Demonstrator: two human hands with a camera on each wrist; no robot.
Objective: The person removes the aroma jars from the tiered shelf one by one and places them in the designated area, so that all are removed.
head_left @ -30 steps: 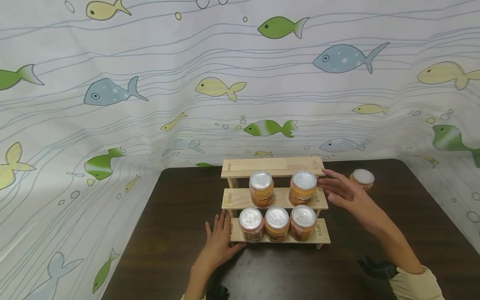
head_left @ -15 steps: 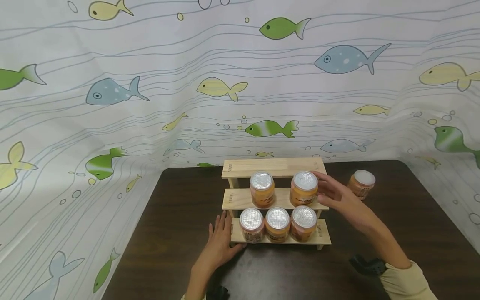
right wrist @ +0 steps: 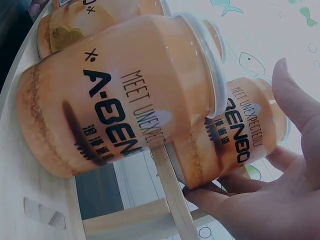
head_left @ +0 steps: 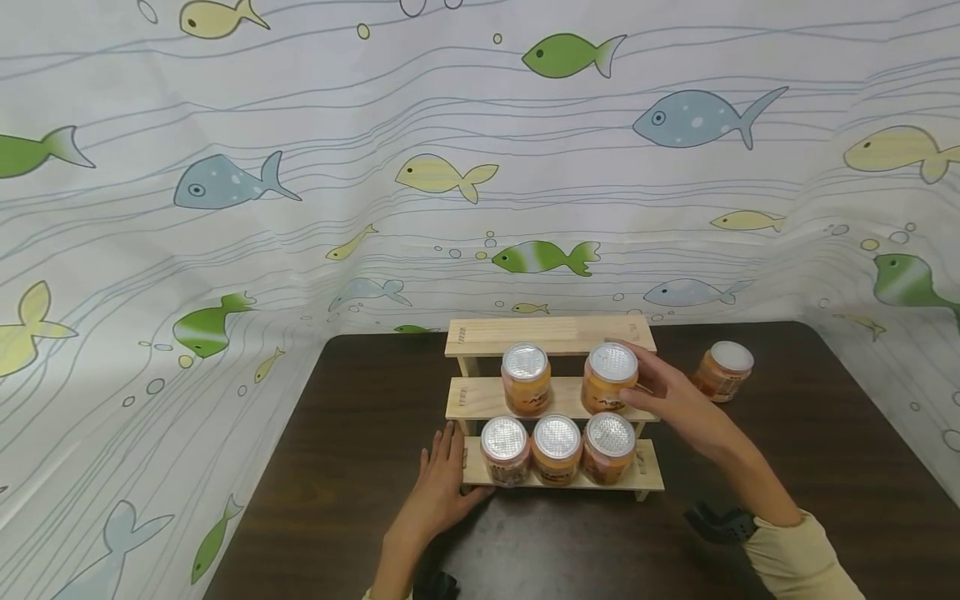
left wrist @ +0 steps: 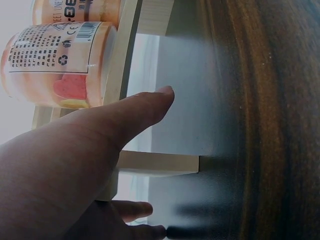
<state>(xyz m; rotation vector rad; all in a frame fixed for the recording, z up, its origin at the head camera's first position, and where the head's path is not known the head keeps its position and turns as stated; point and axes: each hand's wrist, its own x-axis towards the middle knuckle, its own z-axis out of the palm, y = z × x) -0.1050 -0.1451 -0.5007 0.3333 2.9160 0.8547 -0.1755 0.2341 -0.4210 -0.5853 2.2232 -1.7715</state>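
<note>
A three-tier wooden rack holds several orange jars with silvery lids. At its left end lies the left hand, fingers extended along the side and thumb by the front edge of the bottom shelf; in the left wrist view the thumb of that hand crosses the shelf edge. The right hand is around the right side of the middle-tier right jar, thumb in front and fingers behind. In the right wrist view, fingers of the right hand touch that jar, while the thumb stands apart from it.
Another jar stands on the dark table right of the rack, behind the right forearm. A second jar is on the middle tier, and three jars line the bottom tier. A fish-patterned cloth surrounds the table's back and sides.
The right hand has moved left from the rack's right end to the middle-tier right jar, its thumb now in front of it. The left hand has stayed in place.
</note>
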